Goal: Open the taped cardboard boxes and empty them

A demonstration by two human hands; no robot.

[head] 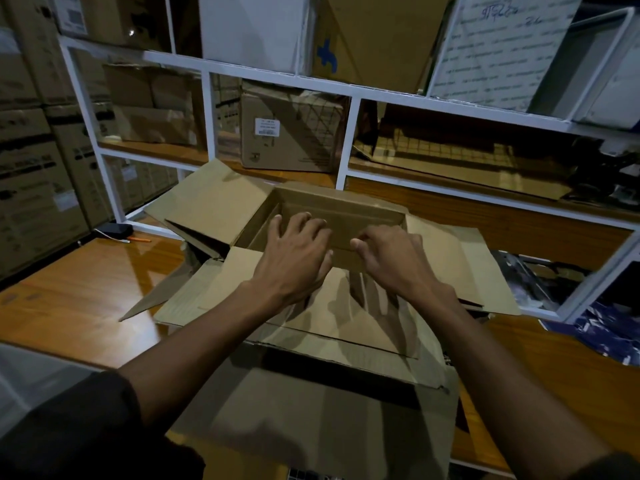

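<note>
Head view: left hand (pixel 294 251) spread, right hand (pixel 388 258) loosely curled, both grips empty over open box (pixel 332 206) before cluttered shelves (pixel 346 143).

Head view, forward and down, close over the hands (pixel 341 258).

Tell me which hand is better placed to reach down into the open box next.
Left, probably. The left hand hangs with fingers spread over the box's opening, holding nothing. The right hand sits at the near rim, fingers curled; whether it grips cardboard is unclear.
</note>
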